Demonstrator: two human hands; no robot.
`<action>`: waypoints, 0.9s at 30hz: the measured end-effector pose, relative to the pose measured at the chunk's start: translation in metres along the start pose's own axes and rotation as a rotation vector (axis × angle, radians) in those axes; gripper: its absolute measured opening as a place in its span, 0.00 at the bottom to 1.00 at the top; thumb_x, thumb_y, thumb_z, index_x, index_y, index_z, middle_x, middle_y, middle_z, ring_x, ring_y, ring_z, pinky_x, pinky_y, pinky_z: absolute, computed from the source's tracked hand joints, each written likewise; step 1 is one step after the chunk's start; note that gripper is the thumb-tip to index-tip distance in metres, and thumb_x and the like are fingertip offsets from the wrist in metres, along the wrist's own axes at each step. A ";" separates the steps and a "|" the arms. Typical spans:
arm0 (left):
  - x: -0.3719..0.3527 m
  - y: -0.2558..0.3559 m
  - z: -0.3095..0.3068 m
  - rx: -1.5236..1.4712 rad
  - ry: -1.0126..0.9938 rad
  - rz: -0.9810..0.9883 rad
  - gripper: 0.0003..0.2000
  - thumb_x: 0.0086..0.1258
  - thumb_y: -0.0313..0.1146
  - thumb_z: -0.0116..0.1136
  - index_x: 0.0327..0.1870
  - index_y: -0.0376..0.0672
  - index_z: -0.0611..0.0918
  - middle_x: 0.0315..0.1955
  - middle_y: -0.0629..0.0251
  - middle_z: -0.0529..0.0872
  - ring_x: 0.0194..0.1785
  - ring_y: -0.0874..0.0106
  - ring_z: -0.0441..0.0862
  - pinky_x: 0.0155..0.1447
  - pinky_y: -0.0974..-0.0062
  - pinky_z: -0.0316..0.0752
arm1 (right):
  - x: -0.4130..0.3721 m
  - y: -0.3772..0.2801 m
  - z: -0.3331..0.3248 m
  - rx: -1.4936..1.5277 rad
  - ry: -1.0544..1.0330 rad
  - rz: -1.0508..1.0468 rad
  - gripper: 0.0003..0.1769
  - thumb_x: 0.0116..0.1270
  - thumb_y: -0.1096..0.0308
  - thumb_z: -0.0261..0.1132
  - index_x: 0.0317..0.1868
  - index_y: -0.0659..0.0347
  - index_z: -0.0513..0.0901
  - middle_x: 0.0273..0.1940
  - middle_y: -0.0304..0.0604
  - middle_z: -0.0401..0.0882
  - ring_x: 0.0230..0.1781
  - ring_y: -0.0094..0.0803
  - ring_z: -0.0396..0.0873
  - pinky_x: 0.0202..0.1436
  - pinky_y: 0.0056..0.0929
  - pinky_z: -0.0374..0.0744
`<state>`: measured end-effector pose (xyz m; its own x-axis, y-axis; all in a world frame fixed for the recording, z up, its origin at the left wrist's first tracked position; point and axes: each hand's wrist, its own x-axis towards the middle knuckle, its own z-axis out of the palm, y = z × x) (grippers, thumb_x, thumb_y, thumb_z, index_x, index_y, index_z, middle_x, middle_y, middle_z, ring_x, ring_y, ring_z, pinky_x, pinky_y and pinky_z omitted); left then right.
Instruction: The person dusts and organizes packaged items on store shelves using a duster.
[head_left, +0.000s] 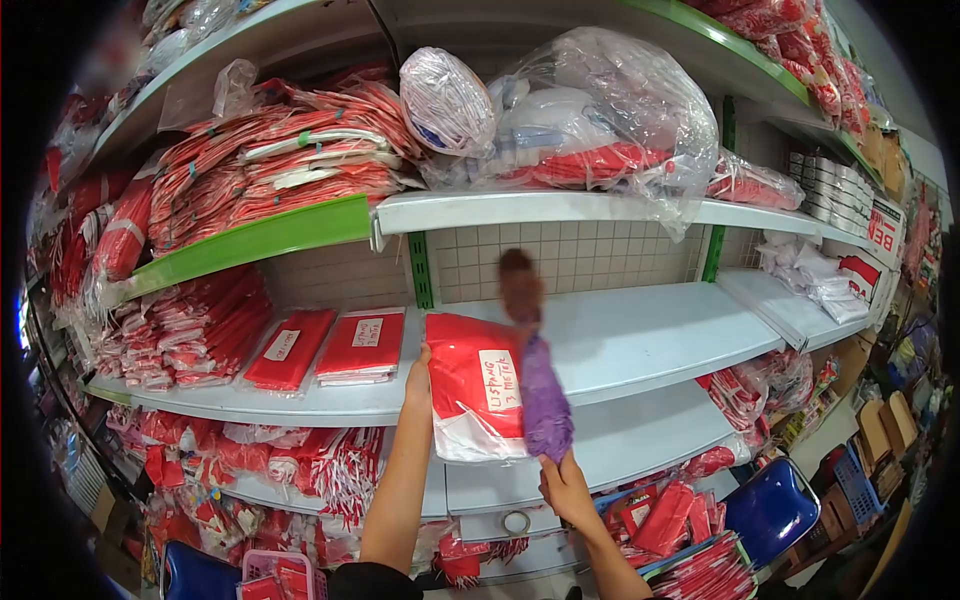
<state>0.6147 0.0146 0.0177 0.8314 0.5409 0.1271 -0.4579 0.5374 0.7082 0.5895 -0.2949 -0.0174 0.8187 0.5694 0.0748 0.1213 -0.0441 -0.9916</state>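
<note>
My left hand (pixel 418 378) grips the left edge of a clear plastic packet of folded red-and-white cloth (pixel 462 385), held upright in front of the shelf. Its white label is handwritten and reads roughly "LISPANG 3 METER". Just right of the packet, my right hand (pixel 565 490) has its fingers closed at the lower end of a crumpled purple cloth-like thing (pixel 548 400). That purple thing stretches upward, overlaps the packet's right edge, and meets a blurred brown shape (pixel 519 285) that I cannot make out.
Two labelled red packets (pixel 362 345) lie on the middle shelf (pixel 640 325), beside a stack of red-and-white bundles (pixel 195 335). Bulging plastic bags (pixel 600 120) crowd the shelf above. Below right are a blue chair (pixel 772 508) and a basket of red packets (pixel 705 570).
</note>
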 end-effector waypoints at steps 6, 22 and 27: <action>-0.004 0.006 0.009 0.054 0.055 0.104 0.21 0.75 0.47 0.40 0.54 0.40 0.74 0.49 0.59 0.81 0.50 0.65 0.80 0.56 0.65 0.74 | -0.040 -0.004 -0.004 0.117 -0.382 0.004 0.17 0.70 0.63 0.54 0.54 0.63 0.66 0.20 0.30 0.65 0.19 0.19 0.64 0.21 0.24 0.65; -0.015 0.006 0.011 0.040 0.093 0.089 0.21 0.75 0.48 0.39 0.56 0.41 0.73 0.51 0.58 0.80 0.51 0.62 0.78 0.59 0.63 0.72 | -0.057 0.043 0.008 -0.152 -0.228 -0.015 0.23 0.70 0.64 0.54 0.60 0.67 0.60 0.32 0.51 0.76 0.29 0.32 0.75 0.32 0.33 0.72; 0.095 -0.058 -0.111 0.002 -0.074 0.388 0.22 0.75 0.48 0.40 0.58 0.41 0.72 0.52 0.58 0.78 0.55 0.63 0.76 0.62 0.64 0.70 | -0.062 0.051 0.013 -0.175 -0.234 -0.157 0.21 0.70 0.64 0.53 0.57 0.68 0.63 0.30 0.50 0.77 0.28 0.35 0.77 0.32 0.34 0.74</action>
<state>0.6848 0.1066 -0.0884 0.6174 0.6555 0.4349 -0.7418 0.3012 0.5992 0.5378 -0.3217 -0.0742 0.6339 0.7525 0.1787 0.3467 -0.0699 -0.9354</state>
